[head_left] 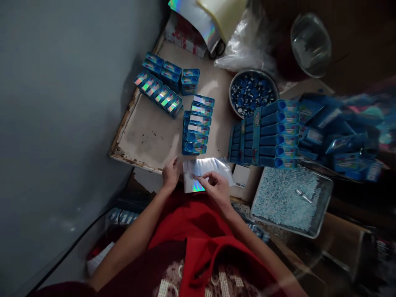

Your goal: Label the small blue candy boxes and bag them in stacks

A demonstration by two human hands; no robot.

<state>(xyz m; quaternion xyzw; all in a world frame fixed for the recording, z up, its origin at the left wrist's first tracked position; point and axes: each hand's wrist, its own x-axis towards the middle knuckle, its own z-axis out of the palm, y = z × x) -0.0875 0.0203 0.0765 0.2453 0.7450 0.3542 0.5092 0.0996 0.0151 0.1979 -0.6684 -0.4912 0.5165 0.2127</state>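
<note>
A shiny silver sheet [210, 166] with rainbow glints lies at the table's front edge, close to my body. My right hand [216, 187] is over it, thumb and forefinger pinched at its surface. Just off the sheet's left edge is my left hand [171, 175], its fingers curled together and slightly blurred; whatever they hold is too small to make out. Beyond the sheet stands a row of small blue boxes [198, 130], some with silver strips on their tops. More blue boxes [162, 97] with shiny strips stand farther left.
A metal bowl [232, 97] of small blue and silver pieces stands at the back. To the right are stacked blue boxes [272, 136], a heap of blue packs [343, 140] and a tray [324, 206] of pale blue pellets with a scoop [305, 196]. Scissors [217, 49] lie behind.
</note>
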